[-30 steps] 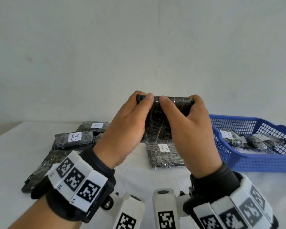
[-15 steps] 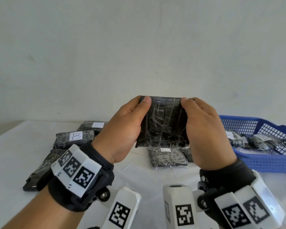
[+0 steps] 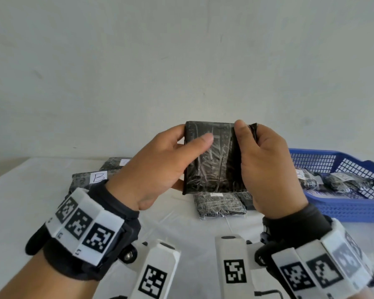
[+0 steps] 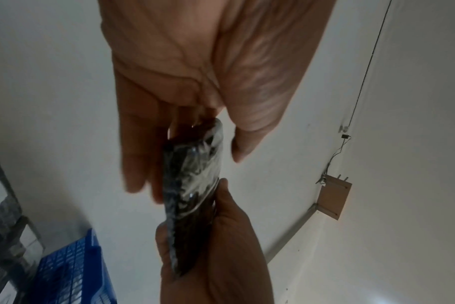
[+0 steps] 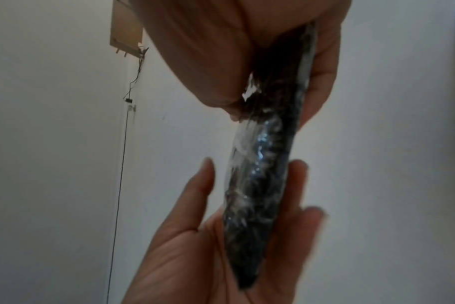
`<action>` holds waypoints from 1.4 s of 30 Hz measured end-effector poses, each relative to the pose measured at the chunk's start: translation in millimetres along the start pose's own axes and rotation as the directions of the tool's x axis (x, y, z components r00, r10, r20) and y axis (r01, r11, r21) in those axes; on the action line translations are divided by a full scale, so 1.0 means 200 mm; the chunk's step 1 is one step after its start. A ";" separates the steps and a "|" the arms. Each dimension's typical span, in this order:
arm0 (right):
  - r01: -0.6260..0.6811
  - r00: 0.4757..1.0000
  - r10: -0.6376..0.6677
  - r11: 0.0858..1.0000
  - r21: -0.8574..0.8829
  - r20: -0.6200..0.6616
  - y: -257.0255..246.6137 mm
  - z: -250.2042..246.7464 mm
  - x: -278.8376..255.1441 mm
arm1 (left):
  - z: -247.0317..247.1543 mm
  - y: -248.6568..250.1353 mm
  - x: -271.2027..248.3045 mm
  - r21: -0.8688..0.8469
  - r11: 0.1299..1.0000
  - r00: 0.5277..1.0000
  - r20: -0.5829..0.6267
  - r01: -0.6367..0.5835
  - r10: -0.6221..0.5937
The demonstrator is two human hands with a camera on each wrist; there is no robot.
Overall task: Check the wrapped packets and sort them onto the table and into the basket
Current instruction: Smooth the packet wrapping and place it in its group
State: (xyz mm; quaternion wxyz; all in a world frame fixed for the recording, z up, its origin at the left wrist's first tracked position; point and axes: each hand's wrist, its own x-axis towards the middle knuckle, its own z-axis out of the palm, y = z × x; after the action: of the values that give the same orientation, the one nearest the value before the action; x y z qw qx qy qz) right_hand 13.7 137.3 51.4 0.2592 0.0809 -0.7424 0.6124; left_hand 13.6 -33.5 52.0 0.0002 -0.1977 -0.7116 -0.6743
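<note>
Checking step: dark wrapped packet (image 3: 214, 156) pinched upright above the table (image 3: 20, 201) by left hand (image 3: 160, 167) and right hand (image 3: 266, 169), no label showing; next, probably turn it, then table or basket (image 3: 343, 203).

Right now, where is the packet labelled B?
In the head view, the packet labelled B lies on the table at the left, just beyond the left hand, far from the blue basket at the right.
</note>
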 end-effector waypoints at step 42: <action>0.092 0.986 -0.082 0.994 -0.059 0.145 0.01 0.02 -0.01 | 0.04 0.04 0.00 -0.242 0.967 0.980 -0.196 -0.073 0.025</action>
State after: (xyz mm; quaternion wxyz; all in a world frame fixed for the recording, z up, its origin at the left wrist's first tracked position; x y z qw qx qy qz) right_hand 13.3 133.9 47.3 0.2348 0.1481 -0.7744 0.5685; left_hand 17.4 -26.0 59.9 0.0608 -0.1481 -0.6131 -0.7736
